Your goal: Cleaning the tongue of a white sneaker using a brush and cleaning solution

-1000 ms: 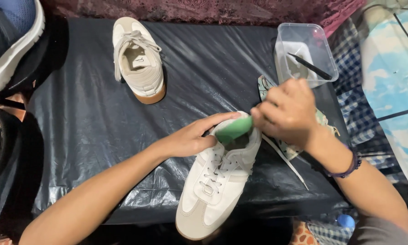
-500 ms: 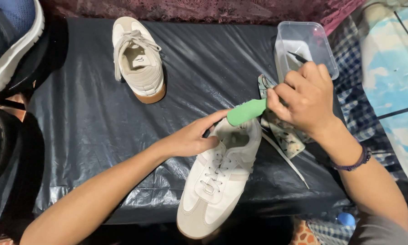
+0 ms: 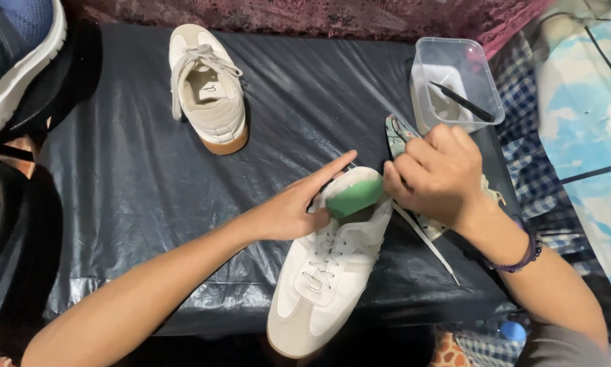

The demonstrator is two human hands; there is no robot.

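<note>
A white laced sneaker (image 3: 322,272) lies on the black plastic sheet (image 3: 135,177), toe pointing toward me. My left hand (image 3: 298,204) rests on the sneaker's heel opening, fingers stretched out, steadying it. My right hand (image 3: 434,173) grips a green brush (image 3: 354,197), whose head sits over the heel opening next to my left fingers. A loose white lace (image 3: 424,238) trails out under my right wrist.
A second white sneaker (image 3: 207,88) lies at the back of the sheet. A clear plastic tub (image 3: 485,88) holding a dark stick stands at the back right. A patterned insole (image 3: 399,129) lies beside it. Dark shoes (image 3: 13,68) sit at far left.
My right hand swung the green brush up toward the tub and has come back down to the sneaker's heel. My left hand stayed on the shoe.
</note>
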